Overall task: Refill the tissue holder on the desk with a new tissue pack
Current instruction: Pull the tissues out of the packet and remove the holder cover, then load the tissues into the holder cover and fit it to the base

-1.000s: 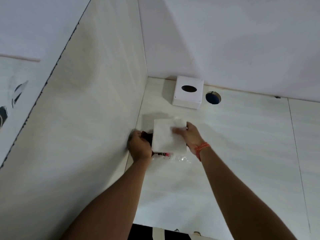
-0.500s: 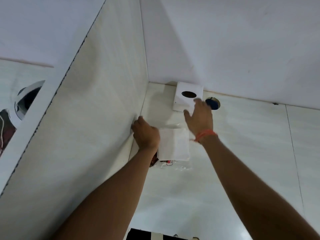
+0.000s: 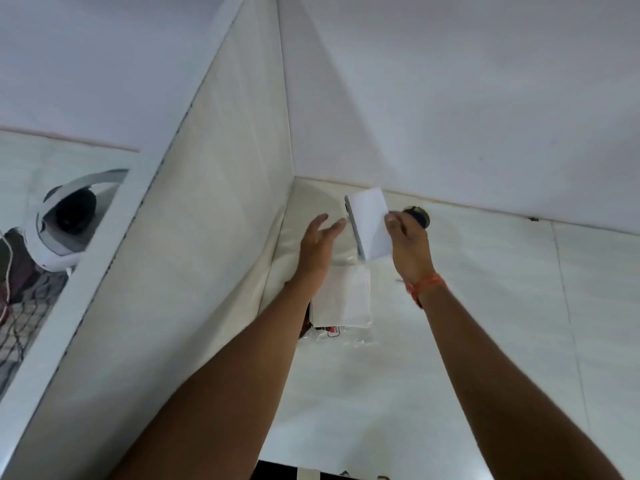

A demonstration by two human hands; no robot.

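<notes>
**Holder lifted, tissues waiting below**

We have the tissue holder [image 3: 369, 223] off the tabletop [image 3: 485, 306], tipped on edge in the far corner. Our right hand [image 3: 407, 244] has it pinched by its right side, fingers closed round the wall. We judge the tilt is meant to bring the underside toward us, since that is likely where the fill goes in; its dispensing hole is not visible from this angle.

Our left hand [image 3: 320, 240] is spread wide, fingers apart, holding nothing. It hangs just left of the holder, not touching as far as we can tell. It looks placed to steady the box or work its base loose.

The tissue stack [image 3: 343, 299] lies flat on the tabletop below the holder, near the side panel [image 3: 207, 254]. Under its near edge sits the clear plastic wrapper [image 3: 341, 336], with a red and black printed bit showing. The stack seems out of the wrapper, or mostly so; we cannot be sure.

Around us: a round cable hole [image 3: 420, 216] in the tabletop, partly hidden behind the right hand. A wall [image 3: 450, 98] closes off the back. Beyond the panel to the left, a white ring-shaped object [image 3: 62, 220], unclear what it is.

In the way: the corner is tight, and our left forearm crosses over part of the stack, so reaching for the tissues means drawing that arm back.
</notes>
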